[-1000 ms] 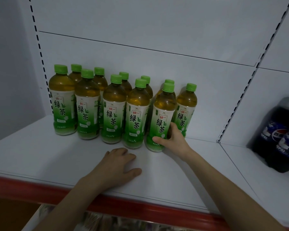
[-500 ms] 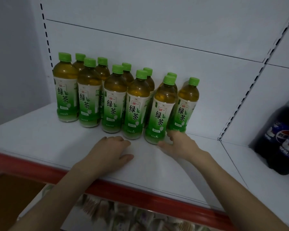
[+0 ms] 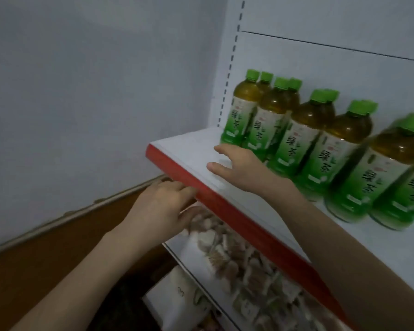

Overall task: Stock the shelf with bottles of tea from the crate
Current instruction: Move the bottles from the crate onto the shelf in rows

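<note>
Several green-capped bottles of tea (image 3: 304,137) stand in two rows on the white shelf (image 3: 189,146) with a red front edge (image 3: 225,206). My right hand (image 3: 242,170) hovers over the shelf surface in front of the leftmost bottles, fingers spread, holding nothing. My left hand (image 3: 160,206) is below and in front of the red edge, off the shelf, fingers loosely apart and empty. The crate is out of view.
A lower shelf (image 3: 244,271) under the red edge holds packets of snacks. The plain wall (image 3: 93,91) is to the left, with a brown floor (image 3: 46,271) and baseboard below it.
The view has swung left and down. My right hand let go of the bottle and moved left along the shelf. My left hand came off the shelf and dropped below its red edge.
</note>
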The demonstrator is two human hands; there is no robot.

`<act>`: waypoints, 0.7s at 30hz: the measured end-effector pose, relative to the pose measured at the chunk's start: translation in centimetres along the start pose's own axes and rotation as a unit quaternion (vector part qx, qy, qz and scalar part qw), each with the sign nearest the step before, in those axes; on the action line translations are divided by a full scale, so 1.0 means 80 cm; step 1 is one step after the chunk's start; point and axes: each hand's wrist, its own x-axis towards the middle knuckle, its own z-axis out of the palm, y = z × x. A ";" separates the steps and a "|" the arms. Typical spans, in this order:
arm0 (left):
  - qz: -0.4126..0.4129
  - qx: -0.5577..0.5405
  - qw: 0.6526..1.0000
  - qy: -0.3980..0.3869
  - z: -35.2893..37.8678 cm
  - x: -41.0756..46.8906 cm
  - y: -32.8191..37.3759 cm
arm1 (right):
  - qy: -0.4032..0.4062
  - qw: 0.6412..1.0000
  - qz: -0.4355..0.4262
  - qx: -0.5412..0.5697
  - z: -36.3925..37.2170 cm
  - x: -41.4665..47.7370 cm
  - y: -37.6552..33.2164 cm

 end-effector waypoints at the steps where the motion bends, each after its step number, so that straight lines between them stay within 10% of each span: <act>1: -0.029 0.015 0.999 -0.001 -0.002 -0.018 -0.017 | -0.009 1.000 -0.020 0.001 0.016 0.015 -0.019; 21: -0.450 -0.081 0.861 -0.220 0.155 -0.428 -0.235 | -0.395 0.913 -0.091 0.046 0.457 0.014 -0.210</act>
